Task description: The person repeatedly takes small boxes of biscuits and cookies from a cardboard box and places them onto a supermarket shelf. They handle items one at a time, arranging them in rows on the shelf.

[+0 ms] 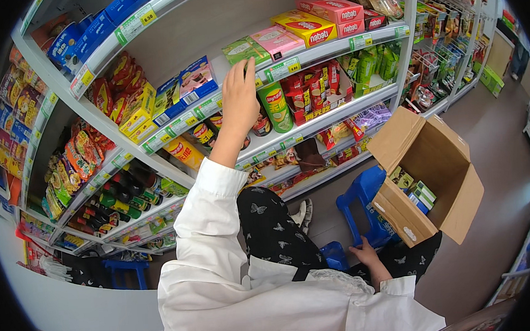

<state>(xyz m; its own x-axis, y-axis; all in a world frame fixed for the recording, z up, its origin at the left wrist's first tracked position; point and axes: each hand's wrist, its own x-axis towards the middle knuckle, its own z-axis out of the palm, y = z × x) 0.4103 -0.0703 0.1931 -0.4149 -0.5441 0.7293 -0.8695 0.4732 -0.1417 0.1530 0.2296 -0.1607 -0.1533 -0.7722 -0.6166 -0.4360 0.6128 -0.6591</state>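
Note:
My left hand is raised over the shelf front, its fingertips at the near edge of a flat green snack box. Whether they touch the box is unclear. A pink box lies right beside the green one, followed by a yellow Nabati wafer box. Low down, my right hand is at the lower edge of a blue plastic stool; its grip is unclear. An opened cardboard carton stands tilted by the stool, with several small packages inside.
Lay's chip canisters and bagged snacks stand on the shelf below my left hand. Blue boxes and yellow boxes lie left of it. Bottles fill a lower shelf at the left. Another blue stool is at lower left.

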